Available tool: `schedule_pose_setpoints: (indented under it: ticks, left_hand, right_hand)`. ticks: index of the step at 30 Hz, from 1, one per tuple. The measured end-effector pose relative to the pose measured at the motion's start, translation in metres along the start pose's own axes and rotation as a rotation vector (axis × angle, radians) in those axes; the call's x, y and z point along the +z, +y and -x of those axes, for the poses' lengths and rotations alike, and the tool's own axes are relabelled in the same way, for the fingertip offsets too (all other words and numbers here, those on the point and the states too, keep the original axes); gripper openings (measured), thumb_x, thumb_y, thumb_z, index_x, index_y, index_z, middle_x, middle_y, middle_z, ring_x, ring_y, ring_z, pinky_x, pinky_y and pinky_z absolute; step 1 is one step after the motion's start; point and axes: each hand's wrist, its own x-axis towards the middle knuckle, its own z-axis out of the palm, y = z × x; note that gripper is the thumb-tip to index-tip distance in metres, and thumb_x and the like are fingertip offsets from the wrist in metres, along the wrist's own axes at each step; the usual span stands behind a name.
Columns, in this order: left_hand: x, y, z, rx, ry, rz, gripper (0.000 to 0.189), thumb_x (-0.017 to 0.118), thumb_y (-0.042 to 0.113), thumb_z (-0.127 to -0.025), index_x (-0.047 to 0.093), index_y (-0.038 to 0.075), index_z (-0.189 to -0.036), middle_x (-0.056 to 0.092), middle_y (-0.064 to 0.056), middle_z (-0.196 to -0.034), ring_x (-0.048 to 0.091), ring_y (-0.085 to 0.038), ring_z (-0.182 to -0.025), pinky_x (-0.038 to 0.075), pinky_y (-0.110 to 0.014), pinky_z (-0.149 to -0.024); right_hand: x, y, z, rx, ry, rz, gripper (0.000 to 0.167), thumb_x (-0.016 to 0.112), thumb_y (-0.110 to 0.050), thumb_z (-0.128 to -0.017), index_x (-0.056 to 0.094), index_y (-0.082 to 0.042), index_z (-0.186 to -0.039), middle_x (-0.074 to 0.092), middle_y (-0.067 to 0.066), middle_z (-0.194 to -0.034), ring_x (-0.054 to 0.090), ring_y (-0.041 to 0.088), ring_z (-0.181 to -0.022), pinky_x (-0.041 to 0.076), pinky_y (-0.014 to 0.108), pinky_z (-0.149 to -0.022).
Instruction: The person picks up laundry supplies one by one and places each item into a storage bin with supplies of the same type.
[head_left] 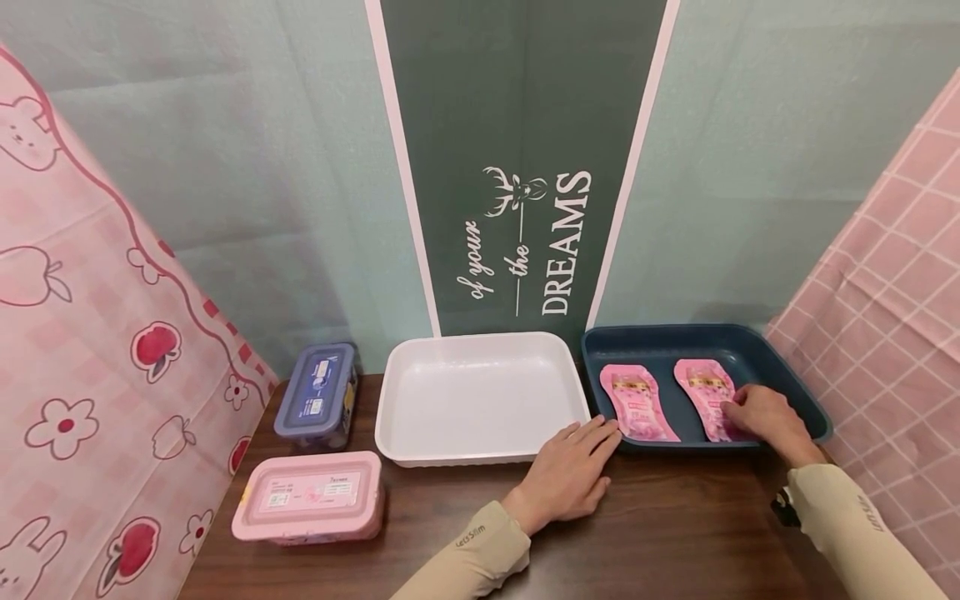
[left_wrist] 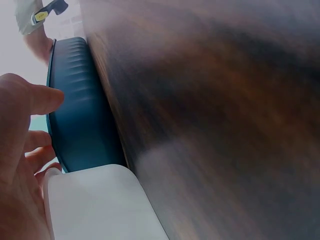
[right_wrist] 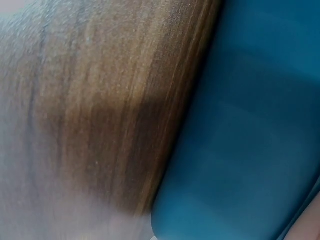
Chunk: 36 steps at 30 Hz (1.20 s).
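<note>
Two pink pouches with gold bands and narrowed waists lie side by side in a dark blue tray [head_left: 675,333]. At the right pouch [head_left: 707,392], my right hand [head_left: 772,421] has its bent fingers and thumb on the right edge, seeming to pinch it. The left pouch [head_left: 636,400] lies untouched by either hand. My left hand [head_left: 570,475] rests over the near right corner of a white tray [head_left: 480,408], its loosely extended fingertips reaching the blue tray's near left corner. In the right wrist view, the blue tray's outer wall [right_wrist: 240,135] fills one side, and the right fingers are hidden.
On the left of the wooden table [head_left: 645,533] stand a blue lidded box [head_left: 317,392] and, nearer, a pink lidded box [head_left: 311,497]. Both trays stand against the green cloth backdrop [head_left: 315,208]. Pink patterned cloths hang at the left and right sides.
</note>
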Motion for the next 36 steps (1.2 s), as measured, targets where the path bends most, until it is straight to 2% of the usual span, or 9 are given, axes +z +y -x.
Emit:
schedule_pose_setpoints:
  ticks: [8,14,19,24,26,30,33,36]
  left_hand:
    - [-0.001,0.001,0.0,-0.004,-0.005,-0.003,0.068,0.058,0.046,-0.105,0.041,0.018,-0.165,0.04,0.004,-0.172,0.034,-0.014,-0.16,0.032,-0.032,-0.128]
    - [-0.001,0.001,0.001,-0.006,0.008,-0.016,0.068,0.059,0.046,-0.105,0.042,0.018,-0.165,0.041,0.004,-0.171,0.035,-0.013,-0.16,0.034,-0.032,-0.128]
    - [-0.003,0.0,0.002,-0.001,0.021,-0.025,0.069,0.06,0.046,-0.104,0.043,0.018,-0.165,0.041,0.004,-0.171,0.036,-0.013,-0.16,0.035,-0.033,-0.127]
    - [-0.004,-0.001,0.001,0.0,0.013,-0.009,0.068,0.058,0.047,-0.105,0.042,0.018,-0.165,0.041,0.004,-0.171,0.035,-0.013,-0.16,0.035,-0.033,-0.127]
    - [-0.005,-0.002,0.0,-0.006,0.001,0.016,0.068,0.057,0.047,-0.105,0.042,0.018,-0.165,0.041,0.004,-0.171,0.034,-0.013,-0.16,0.034,-0.032,-0.128]
    - [-0.005,-0.002,-0.002,-0.023,-0.006,0.103,0.07,0.058,0.047,-0.105,0.041,0.016,-0.165,0.037,0.001,-0.173,0.034,-0.015,-0.161,0.033,-0.032,-0.128]
    - [-0.008,-0.004,-0.001,-0.033,0.019,0.167,0.068,0.061,0.044,-0.104,0.043,0.015,-0.163,0.036,-0.001,-0.173,0.036,-0.018,-0.16,0.033,-0.033,-0.128]
    - [-0.015,-0.006,0.002,-0.047,0.059,0.188,0.063,0.063,0.04,-0.104,0.049,0.016,-0.16,0.039,-0.002,-0.171,0.039,-0.023,-0.158,0.036,-0.035,-0.127]
  right_hand:
    - [0.001,-0.002,0.0,-0.01,-0.013,0.012,0.05,0.064,-0.038,-0.1,0.06,0.01,-0.113,0.06,0.017,-0.086,0.058,0.033,-0.08,0.049,0.042,-0.065]
    - [0.002,0.001,-0.002,-0.009,0.005,0.028,0.055,0.066,-0.04,-0.099,0.058,0.011,-0.119,0.062,0.022,-0.093,0.058,0.037,-0.083,0.05,0.046,-0.068]
    - [0.002,0.002,-0.002,-0.025,0.062,0.03,0.057,0.067,-0.039,-0.097,0.058,0.012,-0.122,0.064,0.027,-0.099,0.059,0.041,-0.085,0.051,0.052,-0.069]
    - [0.005,-0.002,0.002,-0.076,0.188,0.04,0.054,0.068,-0.033,-0.096,0.058,0.013,-0.121,0.063,0.031,-0.102,0.059,0.043,-0.084,0.051,0.056,-0.067]
    - [0.006,-0.008,0.005,-0.096,0.238,0.041,0.052,0.068,-0.031,-0.096,0.058,0.014,-0.123,0.062,0.034,-0.106,0.06,0.046,-0.085,0.051,0.06,-0.067]
    - [0.01,-0.025,0.012,-0.137,0.285,-0.005,0.049,0.065,-0.026,-0.099,0.058,0.013,-0.128,0.059,0.038,-0.118,0.059,0.05,-0.093,0.052,0.066,-0.073]
    - [0.013,-0.044,0.017,-0.206,0.32,-0.057,0.044,0.063,-0.025,-0.102,0.06,0.009,-0.13,0.06,0.035,-0.122,0.061,0.048,-0.099,0.053,0.065,-0.077]
    - [0.017,-0.067,0.024,-0.311,0.381,-0.102,0.038,0.064,-0.022,-0.104,0.065,0.006,-0.128,0.064,0.03,-0.118,0.064,0.046,-0.102,0.054,0.062,-0.079]
